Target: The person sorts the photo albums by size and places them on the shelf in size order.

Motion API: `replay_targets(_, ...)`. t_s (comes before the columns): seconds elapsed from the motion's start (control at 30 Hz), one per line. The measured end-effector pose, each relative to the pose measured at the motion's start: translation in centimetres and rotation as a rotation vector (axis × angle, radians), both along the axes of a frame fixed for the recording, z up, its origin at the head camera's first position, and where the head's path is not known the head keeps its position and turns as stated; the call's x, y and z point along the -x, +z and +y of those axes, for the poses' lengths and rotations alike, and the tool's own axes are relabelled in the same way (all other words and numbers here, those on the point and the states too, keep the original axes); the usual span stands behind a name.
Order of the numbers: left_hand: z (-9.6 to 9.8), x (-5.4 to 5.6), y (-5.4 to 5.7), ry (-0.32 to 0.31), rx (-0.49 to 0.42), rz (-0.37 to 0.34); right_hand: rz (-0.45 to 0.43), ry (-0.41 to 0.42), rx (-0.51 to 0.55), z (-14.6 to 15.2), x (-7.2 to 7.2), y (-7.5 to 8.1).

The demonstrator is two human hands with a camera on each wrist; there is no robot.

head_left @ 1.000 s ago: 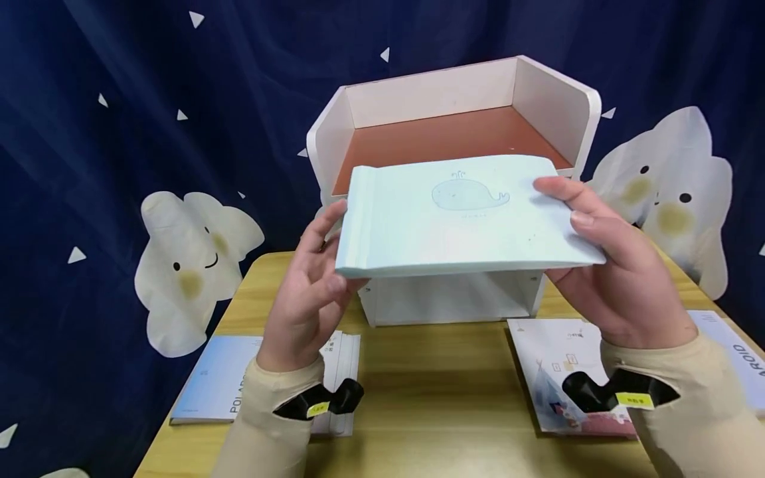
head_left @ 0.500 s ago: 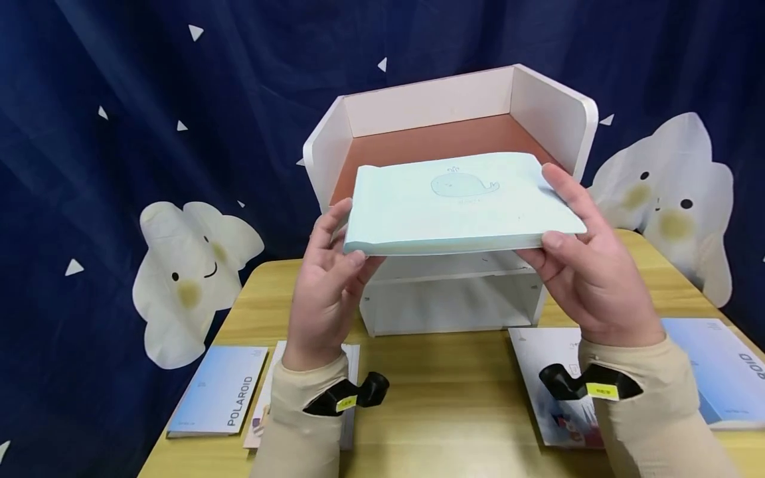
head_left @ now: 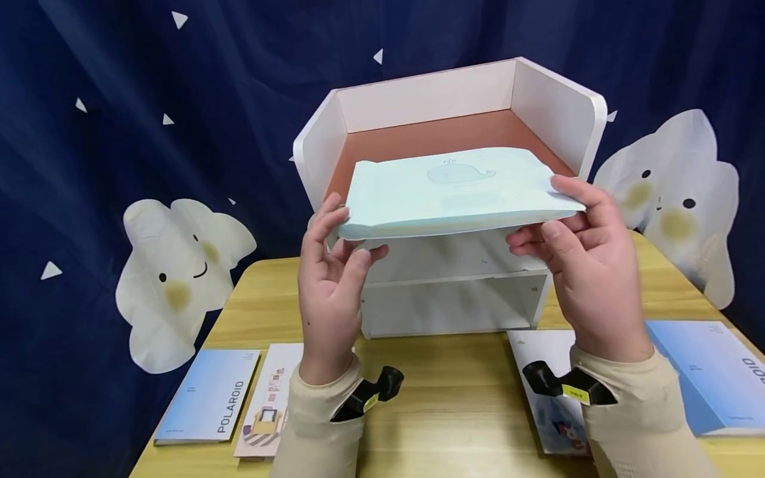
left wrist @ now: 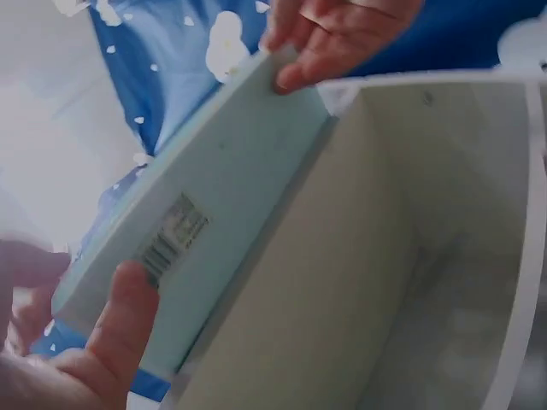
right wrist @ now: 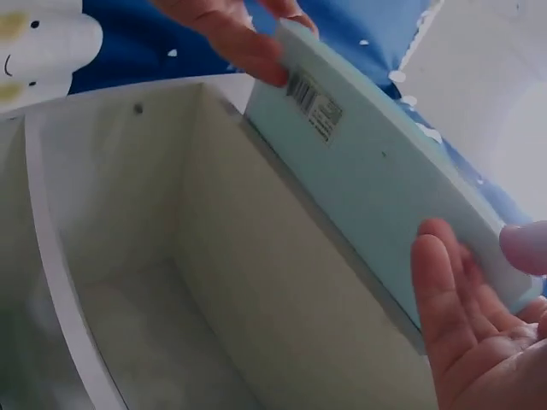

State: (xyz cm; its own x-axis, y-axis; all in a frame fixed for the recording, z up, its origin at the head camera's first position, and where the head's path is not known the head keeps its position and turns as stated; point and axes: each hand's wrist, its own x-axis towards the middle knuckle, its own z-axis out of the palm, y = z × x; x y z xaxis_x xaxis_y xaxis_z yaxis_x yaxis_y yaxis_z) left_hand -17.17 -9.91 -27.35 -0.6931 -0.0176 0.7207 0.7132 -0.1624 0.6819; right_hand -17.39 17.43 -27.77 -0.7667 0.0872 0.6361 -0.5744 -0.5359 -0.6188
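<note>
A light-blue book point(head_left: 400, 192) with a whale drawing on its cover is held level between both hands, above the front of a small white shelf unit point(head_left: 564, 133) with a brown top. My left hand point(head_left: 329, 292) holds its left end, some fingers at the edge and others underneath; the thumb is lower, off the cover. My right hand point(head_left: 597, 285) grips the right end, one finger over the corner and others below. In the left wrist view the book's underside point(left wrist: 222, 171) shows a barcode label point(left wrist: 178, 235). Whether the book touches the unit, I cannot tell.
On the wooden table point(head_left: 436, 398) a POLAROID book point(head_left: 206, 395) and an illustrated book point(head_left: 271, 398) lie at left. At right lie another illustrated book point(head_left: 546, 398) and a blue book point(head_left: 705, 378). A dark blue curtain point(head_left: 257, 86) hangs behind.
The book has risen slightly and tilted flatter, away from me. Both hands moved inward and a little forward with it. My left thumb has come off the near edge.
</note>
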Motion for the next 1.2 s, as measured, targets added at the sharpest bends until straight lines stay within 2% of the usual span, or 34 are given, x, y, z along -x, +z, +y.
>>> replay_targets(0.2, -0.6, 0.1, -0.5, -0.004, 0.239, 0.141, 0.004, 0.144, -0.099, 0.1, 0.0, 0.2)
replay_targets(0.3, -0.6, 0.4, -0.5, 0.035, 0.334, 0.187, -0.007, 0.137, -0.156, 0.1, -0.1, 0.3)
replay_targets(0.37, -0.6, 0.6, -0.6, 0.094, 0.393, 0.23, -0.005, 0.08, -0.206, 0.2, -0.3, 0.3)
replay_targets(0.47, -0.8, 0.8, -0.7, 0.22, 0.489, 0.311, 0.0, -0.085, -0.315, 0.4, -1.0, 0.3)
replay_targets(0.53, -0.8, 1.0, -0.7, 0.305, 0.554, 0.359, 0.043, -0.299, -0.441, 0.5, -1.5, 0.5)
replay_targets(0.57, -0.9, 1.1, -0.7, 0.337, 0.586, 0.383, 0.073, -0.419, -0.469, 0.4, -1.7, 0.6)
replay_targets(0.7, -1.4, 1.3, -0.8, 0.383, 0.696, 0.442, 0.31, -0.909, -0.453, -1.0, -1.6, 1.0)
replay_targets(0.77, -1.8, 1.5, -0.8, 0.375, 0.747, 0.484, 0.45, -1.003, -0.404, -2.0, -1.4, 1.1)
replay_targets(0.83, -2.2, 1.7, -0.8, 0.361, 0.79, 0.525, 0.558, -1.02, -0.452, -2.9, -1.3, 1.0)
replay_targets(0.93, -2.6, 1.9, -0.9, 0.358, 0.853, 0.581, 0.638, -0.949, -0.593, -3.7, -1.3, 0.7)
replay_targets(1.07, -2.7, 1.7, -0.7, 0.405, 0.907, 0.598, 0.629, -0.93, -0.734, -3.9, -1.0, 0.0)
replay_targets(1.2, -2.2, 1.2, -0.4, 0.469, 0.907, 0.587, 0.596, -0.952, -0.834, -3.5, -0.3, -0.6)
